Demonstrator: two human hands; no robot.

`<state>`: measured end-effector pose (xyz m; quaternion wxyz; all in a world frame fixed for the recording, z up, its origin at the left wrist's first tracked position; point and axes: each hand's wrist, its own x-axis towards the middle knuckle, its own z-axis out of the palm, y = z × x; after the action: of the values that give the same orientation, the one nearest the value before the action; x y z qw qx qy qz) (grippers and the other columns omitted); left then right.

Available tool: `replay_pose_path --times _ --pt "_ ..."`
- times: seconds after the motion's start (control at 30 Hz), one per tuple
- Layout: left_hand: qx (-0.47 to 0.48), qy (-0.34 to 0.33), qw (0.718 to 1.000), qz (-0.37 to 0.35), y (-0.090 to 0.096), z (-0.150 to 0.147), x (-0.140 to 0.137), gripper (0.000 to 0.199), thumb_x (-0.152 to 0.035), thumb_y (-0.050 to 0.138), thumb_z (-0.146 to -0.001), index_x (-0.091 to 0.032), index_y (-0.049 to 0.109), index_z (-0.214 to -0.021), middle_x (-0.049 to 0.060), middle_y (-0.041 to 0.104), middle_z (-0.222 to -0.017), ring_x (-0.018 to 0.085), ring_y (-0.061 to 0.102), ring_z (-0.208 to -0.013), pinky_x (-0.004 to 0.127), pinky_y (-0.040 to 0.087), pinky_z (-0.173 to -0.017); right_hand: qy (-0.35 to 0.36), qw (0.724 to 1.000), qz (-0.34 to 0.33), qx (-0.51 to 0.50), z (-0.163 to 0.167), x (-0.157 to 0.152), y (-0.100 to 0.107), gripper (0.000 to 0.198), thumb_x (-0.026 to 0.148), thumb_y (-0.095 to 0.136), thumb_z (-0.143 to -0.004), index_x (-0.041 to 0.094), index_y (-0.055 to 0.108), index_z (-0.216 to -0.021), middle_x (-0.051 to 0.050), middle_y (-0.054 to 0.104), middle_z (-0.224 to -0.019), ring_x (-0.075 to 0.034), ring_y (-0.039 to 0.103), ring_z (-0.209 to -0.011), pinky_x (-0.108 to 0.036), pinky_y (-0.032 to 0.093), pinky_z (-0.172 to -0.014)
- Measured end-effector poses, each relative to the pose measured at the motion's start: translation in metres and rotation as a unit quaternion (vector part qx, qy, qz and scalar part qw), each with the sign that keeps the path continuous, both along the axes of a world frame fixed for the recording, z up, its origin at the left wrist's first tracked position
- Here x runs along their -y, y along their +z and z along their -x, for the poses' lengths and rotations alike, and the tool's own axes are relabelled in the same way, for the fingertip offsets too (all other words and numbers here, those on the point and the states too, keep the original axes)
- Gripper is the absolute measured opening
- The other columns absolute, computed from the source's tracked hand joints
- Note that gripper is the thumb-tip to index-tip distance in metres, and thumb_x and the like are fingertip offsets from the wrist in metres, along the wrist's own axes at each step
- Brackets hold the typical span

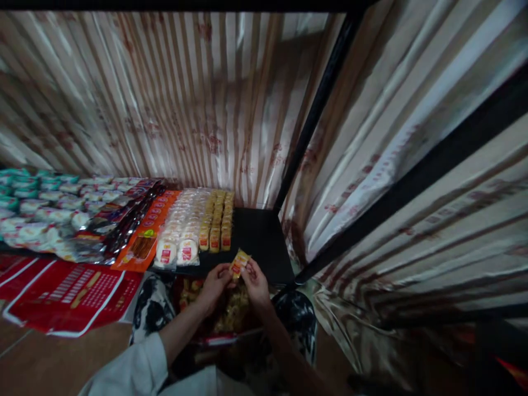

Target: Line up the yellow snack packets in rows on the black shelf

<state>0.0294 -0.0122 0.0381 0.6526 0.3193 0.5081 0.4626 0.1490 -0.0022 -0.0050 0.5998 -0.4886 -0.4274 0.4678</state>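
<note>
Between my two hands is a small yellow snack packet [239,264] with a red label, held just above the front edge of the black shelf [259,236]. My left hand [216,286] pinches its left side, and my right hand [256,281] grips the right side. Below my hands, a red container [223,339] between my knees holds many similar yellow packets [233,313]. Rows of the same yellow packets [215,236] stand on the shelf, just beyond my left hand. Beside them lie rows of clear-wrapped round white snacks [176,250] with red labels.
Left along the shelf lie an orange snack bag [144,236], dark shiny packets [119,220] and white and green packets [45,203]. A red printed sheet [78,294] hangs at the front left. Black frame bars [317,104] and striped curtain-like sheeting [185,110] enclose the back and right.
</note>
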Motion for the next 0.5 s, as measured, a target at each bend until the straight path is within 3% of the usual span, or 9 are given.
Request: replay_pose_path --times 0.13,0.23,0.4,0.5 --pt "-0.101 0.031 0.994 0.0 0.003 -0.022 -0.039 0.035 -0.025 0.064 -0.071 -0.015 0.058 -0.104 0.008 0.065 -0.094 0.014 0.062 -0.073 0.022 0.049 -0.059 -0.034 0.998 -0.004 0.048 -0.018 -0.046 0.006 0.051 0.043 0.058 -0.073 0.016 0.056 -0.116 -0.011 0.067 -0.102 -0.022 0.064 -0.09 -0.036 0.053 -0.08" --pt "-0.176 0.056 0.983 -0.014 0.004 -0.041 -0.067 0.037 -0.023 0.057 -0.076 -0.016 0.055 -0.113 0.011 0.06 -0.112 0.018 0.061 -0.089 0.026 0.05 -0.07 -0.059 0.991 -0.016 0.121 -0.031 -0.088 0.011 0.051 0.042 0.051 -0.078 0.016 0.052 -0.121 -0.011 0.065 -0.104 -0.021 0.063 -0.09 -0.035 0.052 -0.081" --pt "-0.118 0.026 0.989 -0.084 0.011 -0.072 -0.116 0.037 -0.028 0.048 -0.083 -0.017 0.053 -0.119 0.009 0.046 -0.134 0.021 0.043 -0.123 0.03 0.035 -0.101 -0.112 0.961 -0.026 0.252 -0.042 -0.158 0.014 0.046 0.039 0.05 -0.076 0.015 0.059 -0.114 -0.011 0.064 -0.102 -0.023 0.06 -0.095 -0.038 0.045 -0.088" --pt "-0.055 0.005 0.994 -0.091 0.012 -0.086 -0.152 0.044 -0.036 0.041 -0.088 -0.018 0.043 -0.128 0.01 0.038 -0.141 0.022 0.031 -0.132 0.036 0.027 -0.107 -0.11 0.958 -0.022 0.263 -0.04 -0.194 0.013 0.042 0.035 0.05 -0.073 0.016 0.061 -0.11 -0.01 0.064 -0.099 -0.023 0.059 -0.094 -0.038 0.044 -0.088"
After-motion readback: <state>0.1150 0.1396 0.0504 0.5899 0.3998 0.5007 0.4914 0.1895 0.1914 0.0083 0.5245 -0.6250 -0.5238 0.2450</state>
